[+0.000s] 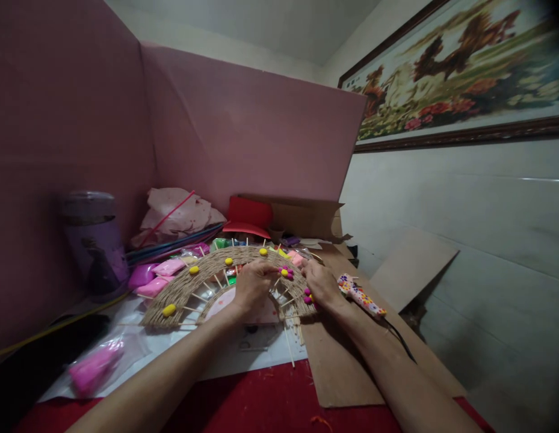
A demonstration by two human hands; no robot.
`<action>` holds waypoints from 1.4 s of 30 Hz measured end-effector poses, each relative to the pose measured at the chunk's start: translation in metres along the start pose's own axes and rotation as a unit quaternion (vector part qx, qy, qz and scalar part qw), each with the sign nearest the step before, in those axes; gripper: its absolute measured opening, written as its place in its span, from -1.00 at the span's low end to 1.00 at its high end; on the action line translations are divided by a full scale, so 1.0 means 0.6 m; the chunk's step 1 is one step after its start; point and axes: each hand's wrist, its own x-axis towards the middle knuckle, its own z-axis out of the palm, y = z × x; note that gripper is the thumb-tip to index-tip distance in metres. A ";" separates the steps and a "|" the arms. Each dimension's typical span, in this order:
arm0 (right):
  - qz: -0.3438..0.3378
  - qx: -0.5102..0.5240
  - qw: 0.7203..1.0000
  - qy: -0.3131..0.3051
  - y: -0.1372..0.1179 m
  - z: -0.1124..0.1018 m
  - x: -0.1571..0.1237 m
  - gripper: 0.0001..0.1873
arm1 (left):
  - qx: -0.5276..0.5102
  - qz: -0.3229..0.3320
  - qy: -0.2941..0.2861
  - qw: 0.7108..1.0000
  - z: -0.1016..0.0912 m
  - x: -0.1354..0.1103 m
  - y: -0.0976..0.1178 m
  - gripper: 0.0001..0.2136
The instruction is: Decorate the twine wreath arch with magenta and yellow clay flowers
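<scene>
A twine-woven half-ring on thin wooden sticks lies before me, dotted with yellow clay ovals. On its right part sits a flower with a yellow centre and magenta petals; a second flower is lower down, partly covered by my right hand. My left hand reaches over the inner opening, fingers pinched together at the left side of the upper flower; whatever is between the fingertips is too small to make out. My right hand is closed at the half-ring's outer right edge, its fingers partly hidden.
A glue gun with a flowered cover lies on cardboard at right, its black cord trailing. Packets of coloured clay are behind and left, another pink packet nearer. A purple tumbler stands at far left. Red cloth covers the front.
</scene>
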 end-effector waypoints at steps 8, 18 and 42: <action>0.015 -0.036 0.998 0.047 -0.005 0.004 -0.004 -0.58 | 0.070 -0.021 -0.010 0.997 0.012 0.001 0.000 -0.87; 0.006 -0.052 0.997 0.052 -0.010 -0.002 -0.005 -0.57 | 0.139 -0.041 -0.027 0.989 0.017 0.000 0.011 -0.86; -0.024 -0.030 0.998 0.050 -0.011 -0.006 -0.009 -0.60 | 0.213 -0.069 -0.017 0.974 0.026 0.008 0.014 -0.89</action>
